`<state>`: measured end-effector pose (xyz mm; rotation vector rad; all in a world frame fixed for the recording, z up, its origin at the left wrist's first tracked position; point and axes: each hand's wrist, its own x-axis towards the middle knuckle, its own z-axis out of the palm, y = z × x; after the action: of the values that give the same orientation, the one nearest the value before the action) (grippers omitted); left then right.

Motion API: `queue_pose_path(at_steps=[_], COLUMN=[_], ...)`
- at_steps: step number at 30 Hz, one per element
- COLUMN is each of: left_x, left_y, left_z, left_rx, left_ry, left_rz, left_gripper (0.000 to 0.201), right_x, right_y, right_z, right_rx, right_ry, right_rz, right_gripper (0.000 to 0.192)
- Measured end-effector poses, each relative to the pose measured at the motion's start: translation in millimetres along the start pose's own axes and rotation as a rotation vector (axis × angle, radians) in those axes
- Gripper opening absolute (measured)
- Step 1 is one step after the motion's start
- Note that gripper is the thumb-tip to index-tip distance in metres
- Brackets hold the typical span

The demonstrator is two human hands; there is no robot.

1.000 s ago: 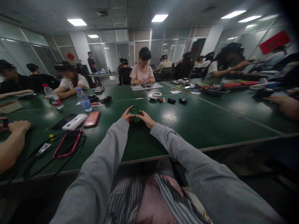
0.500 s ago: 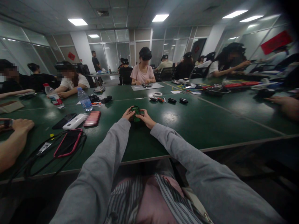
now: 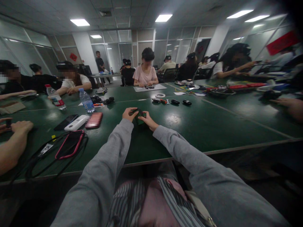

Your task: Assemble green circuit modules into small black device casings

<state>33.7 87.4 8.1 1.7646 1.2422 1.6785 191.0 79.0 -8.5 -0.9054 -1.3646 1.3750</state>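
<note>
Both hands meet over the table straight ahead of me, around a small green circuit board with a black frame (image 3: 140, 120). My left hand (image 3: 129, 114) is closed on the upper left of it, fingertips at a dark edge that arches over the top. My right hand (image 3: 149, 120) grips the right side, thumb across the front. Fingers cover much of the piece, so its details are hard to make out. Beyond my hands lie a white ring (image 3: 160, 95), an orange-and-black tool (image 3: 163, 101), a small metal wrench (image 3: 168, 101) and several black oval objects (image 3: 175, 102).
On the green table (image 3: 189, 132), to my left, stand two bottles (image 3: 86, 101) near a white device (image 3: 76, 123), a pink phone (image 3: 94, 120) and a pink-edged case (image 3: 70, 144) with black straps. A co-worker's arm (image 3: 14, 145) rests at far left. Another person (image 3: 145, 74) sits opposite.
The green face of the board was turned toward me; now it is mostly hidden, and a dark edge arches above it. My left hand has shifted slightly, fingers now over the top.
</note>
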Motion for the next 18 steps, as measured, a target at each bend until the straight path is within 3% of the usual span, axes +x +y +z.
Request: queue_pose_path(at_steps=[3, 7, 12, 14, 18], left_x=[-1, -2, -1, -1, -4], left_y=[0, 2, 3, 1, -2], left_z=[1.6, 3.4, 3.1, 3.8, 13.4], left_rx=[0.006, -0.032, -0.163, -0.216, -0.344], left_ry=[0.055, 0.060, 0.051, 0.077, 0.148], left_rz=[-0.005, -0.029, -0.160, -0.235, -0.436], left_gripper=[0.036, 0.017, 0.015, 0.021, 0.055], right_x=[-2, -4, -4, -3, 0], right_y=[-3, -6, -9, -8, -2], right_z=[2, 2, 2, 2, 0], right_rx=[0.002, 0.015, 0.089, 0.124, 0.139], right_ry=[0.018, 0.017, -0.001, -0.010, 0.034], right_rz=[0.017, 0.032, 0.041, 0.037, 0.030], right_gripper=[0.065, 0.063, 0.061, 0.061, 0.077])
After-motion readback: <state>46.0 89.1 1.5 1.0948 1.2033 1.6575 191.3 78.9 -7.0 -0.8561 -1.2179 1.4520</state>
